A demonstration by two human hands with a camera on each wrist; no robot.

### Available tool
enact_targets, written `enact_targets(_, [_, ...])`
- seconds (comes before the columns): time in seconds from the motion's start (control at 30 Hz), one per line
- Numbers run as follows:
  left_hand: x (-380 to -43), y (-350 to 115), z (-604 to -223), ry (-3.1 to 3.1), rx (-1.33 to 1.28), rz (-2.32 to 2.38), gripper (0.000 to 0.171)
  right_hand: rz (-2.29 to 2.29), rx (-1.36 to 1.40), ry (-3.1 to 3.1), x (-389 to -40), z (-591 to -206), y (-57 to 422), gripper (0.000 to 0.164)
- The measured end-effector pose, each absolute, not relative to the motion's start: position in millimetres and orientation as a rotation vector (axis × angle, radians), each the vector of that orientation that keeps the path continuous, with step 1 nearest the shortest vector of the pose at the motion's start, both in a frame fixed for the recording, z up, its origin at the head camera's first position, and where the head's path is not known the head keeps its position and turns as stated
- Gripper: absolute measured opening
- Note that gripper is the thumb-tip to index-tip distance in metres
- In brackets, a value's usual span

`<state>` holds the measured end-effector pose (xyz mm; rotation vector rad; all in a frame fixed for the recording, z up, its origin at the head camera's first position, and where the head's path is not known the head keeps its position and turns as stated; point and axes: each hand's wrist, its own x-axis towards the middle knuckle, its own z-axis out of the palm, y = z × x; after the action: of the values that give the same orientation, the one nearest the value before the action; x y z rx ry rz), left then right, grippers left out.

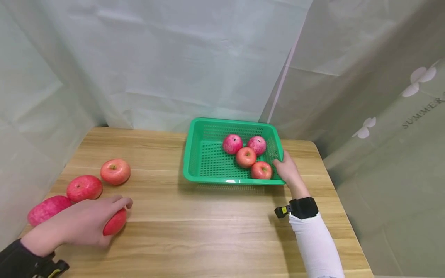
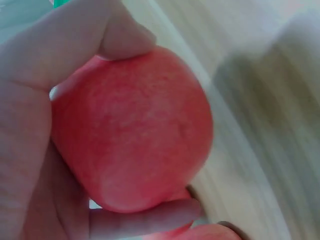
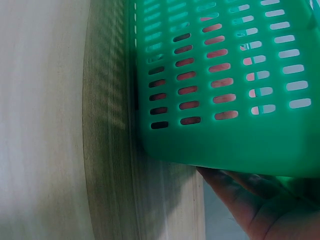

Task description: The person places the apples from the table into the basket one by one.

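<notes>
At the front left, my left hand (image 1: 85, 222) grips a red apple (image 2: 135, 130), thumb on one side and fingers curled round the other. Beyond that hand lie a red apple (image 1: 84, 188), a pinkish-red apple (image 1: 48, 210) and a lighter apple (image 1: 116, 171) with its stem up. My right hand (image 1: 287, 168) holds the right end of a green plastic basket (image 1: 189, 154), thumb over the rim. Inside, toward the right, sit two dark pink fruits (image 1: 232, 144) and two lighter red apples (image 1: 246, 157). From the right wrist, the slotted basket wall (image 3: 225, 140) hides part of that hand.
The wooden table (image 1: 208, 231) carries everything, its back edge close to a pale hanging sheet (image 1: 194, 58). More sheeting (image 1: 393, 173) hangs along the right side, with printed flowers and lettering. The basket stands near the back edge.
</notes>
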<state>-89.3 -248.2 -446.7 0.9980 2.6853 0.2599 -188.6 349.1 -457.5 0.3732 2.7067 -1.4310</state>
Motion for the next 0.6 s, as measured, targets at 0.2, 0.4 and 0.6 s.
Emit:
enact_targets(0.2, [-97,-236,-436,2.727,1.104,0.235,0.066,-1.439,0.369,2.695,-188,-458,349,0.061])
enact_targets(0.4, [-105,-220,-426,2.795,1.225,0.280,0.070,-1.447,0.369,2.695,-188,-459,349,0.062])
enact_targets(0.6, [-113,-204,-419,2.803,1.289,0.283,0.063,-1.446,0.371,2.694,-188,-459,348,0.061])
